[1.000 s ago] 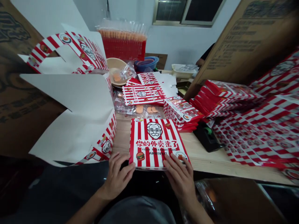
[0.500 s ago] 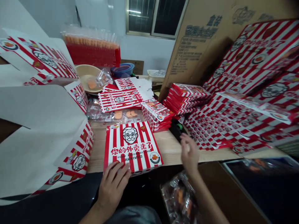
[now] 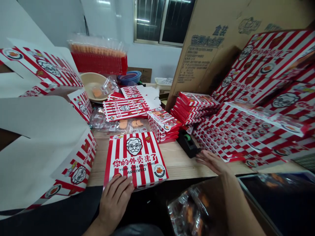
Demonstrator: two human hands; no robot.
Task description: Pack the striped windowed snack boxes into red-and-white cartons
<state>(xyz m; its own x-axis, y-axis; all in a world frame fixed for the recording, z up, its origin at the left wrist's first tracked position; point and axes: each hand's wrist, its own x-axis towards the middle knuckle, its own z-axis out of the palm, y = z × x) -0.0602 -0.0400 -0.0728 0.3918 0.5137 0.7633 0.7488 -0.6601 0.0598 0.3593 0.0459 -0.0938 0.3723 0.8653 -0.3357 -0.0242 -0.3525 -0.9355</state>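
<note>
A closed red-and-white striped takeaway box lies on the wooden table in front of me. My left hand rests on its near left corner, fingers stretched over the lid. To the right, my right hand reaches out with extended fingers at the near end of a black tape dispenser with a green core. The fingertips are at or just beside its cutting end; whether they touch tape I cannot tell. A stack of small striped packs sits just behind the dispenser.
Large open striped cartons crowd the left. Piled striped packs and a tall brown cardboard box stand at right. A beige bowl and flat striped cardboard lie behind. Wrapped snacks are below the table edge.
My right hand has moved right and down, its fingers now stretched at the tape dispenser's near end. My left hand stays on the box. The view has shifted slightly.
</note>
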